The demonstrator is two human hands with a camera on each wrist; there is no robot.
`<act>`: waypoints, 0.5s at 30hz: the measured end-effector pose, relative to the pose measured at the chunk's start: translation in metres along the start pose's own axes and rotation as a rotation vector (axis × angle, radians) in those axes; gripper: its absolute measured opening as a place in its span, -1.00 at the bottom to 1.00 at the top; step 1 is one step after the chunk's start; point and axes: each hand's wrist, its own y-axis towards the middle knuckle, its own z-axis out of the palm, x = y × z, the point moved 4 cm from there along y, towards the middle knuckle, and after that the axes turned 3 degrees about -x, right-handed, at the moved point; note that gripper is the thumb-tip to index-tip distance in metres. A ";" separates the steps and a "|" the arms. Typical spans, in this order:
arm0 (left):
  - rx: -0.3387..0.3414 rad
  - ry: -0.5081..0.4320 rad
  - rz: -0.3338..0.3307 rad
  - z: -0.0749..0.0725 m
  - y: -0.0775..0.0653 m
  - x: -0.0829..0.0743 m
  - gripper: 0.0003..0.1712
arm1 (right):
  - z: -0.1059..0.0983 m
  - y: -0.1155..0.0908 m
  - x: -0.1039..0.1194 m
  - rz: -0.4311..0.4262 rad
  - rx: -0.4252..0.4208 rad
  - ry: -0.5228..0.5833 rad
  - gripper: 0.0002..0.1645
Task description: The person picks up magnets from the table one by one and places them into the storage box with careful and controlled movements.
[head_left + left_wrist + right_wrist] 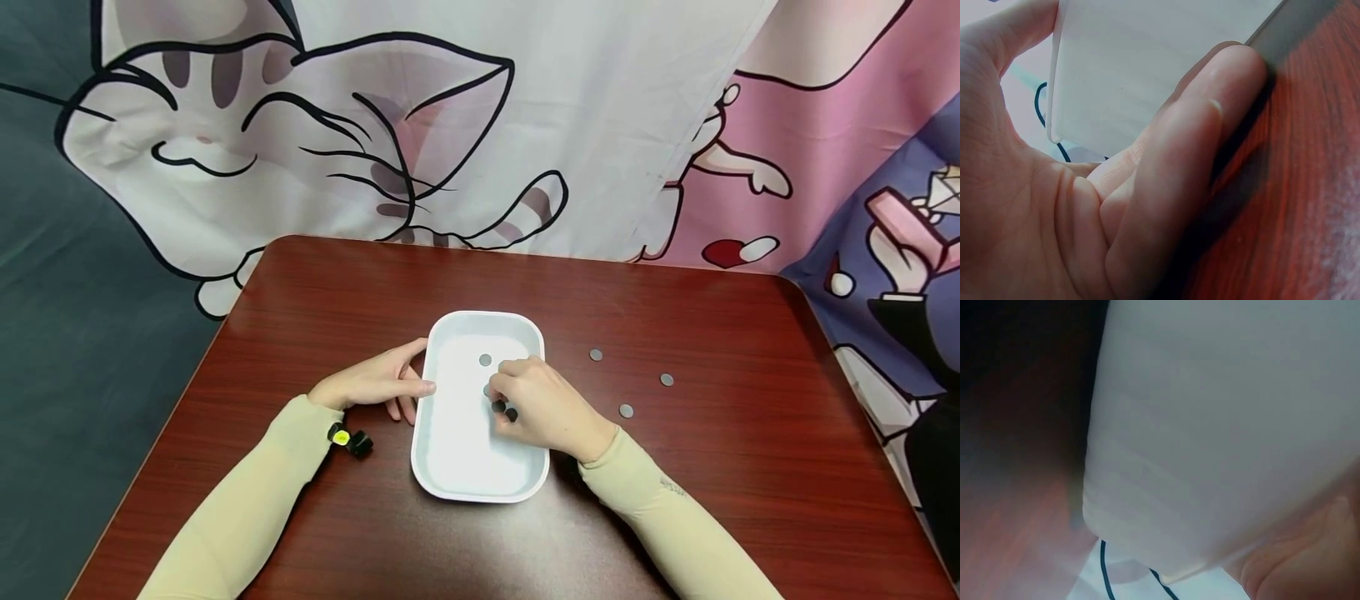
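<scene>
A white rectangular tray [457, 467] lies on the table. My left hand [378, 379] holds its left side, thumb at the rim and fingers along the outer wall. In the left wrist view, fingers [1172, 162] lie against the tray's wall [1122, 62]. Over the tray's right half, my right hand [543, 408] has curled fingers, with two dark round coins [505, 410] between fingertips and thumb. Two grey coins [485, 360] lie on the tray floor, one partly hidden by the fingers. The right wrist view shows mainly the tray's outer wall [1210, 425].
Right of the tray, three grey coins [626, 411] lie spread on the reddish-brown wooden table [720, 467]. A curtain with cartoon cats [465, 117] hangs behind the far edge. A black object [933, 483] stands at the right.
</scene>
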 end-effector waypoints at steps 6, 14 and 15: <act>0.001 0.008 -0.002 0.000 -0.001 -0.001 -0.07 | 0.008 0.001 0.002 0.002 0.031 -0.022 -0.80; 0.007 0.007 0.001 0.000 -0.001 -0.001 -0.06 | 0.018 0.001 0.006 0.030 0.114 -0.060 -0.82; 0.006 0.007 0.001 0.000 -0.002 -0.001 -0.05 | 0.020 0.001 0.006 0.030 0.122 -0.067 -0.82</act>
